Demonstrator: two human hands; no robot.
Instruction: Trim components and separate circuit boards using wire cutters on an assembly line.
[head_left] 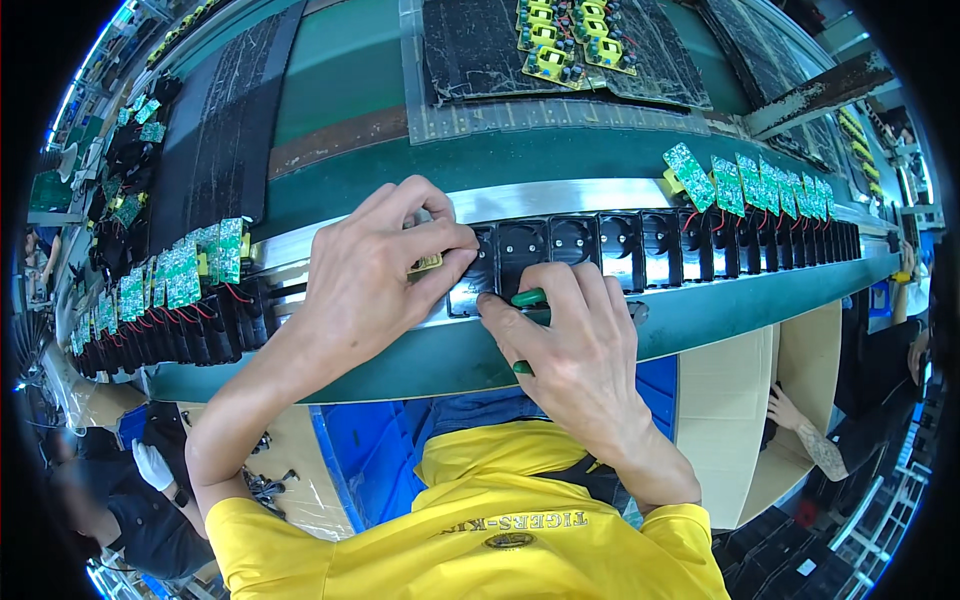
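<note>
A row of black plastic housings (573, 240) runs along a metal rail on the green bench. My left hand (385, 262) is closed in a pinch at the left end of this row, its fingertips at the edge of a housing (468, 290). Beneath its fingers shows a small yellow part (427, 263); what the fingertips grip is hidden. My right hand (572, 345) is closed around a green-handled hand tool (529, 297), whose working end I cannot see. Its thumb and index finger press at the near edge of the same housings.
Green circuit boards with red wires (740, 185) stand on the housings at right; more boards (180, 272) stand at left. Yellow-component boards (570, 40) lie on a black mat beyond. A cardboard box (725, 420) and blue bin (365, 455) sit below. Co-workers are on both sides.
</note>
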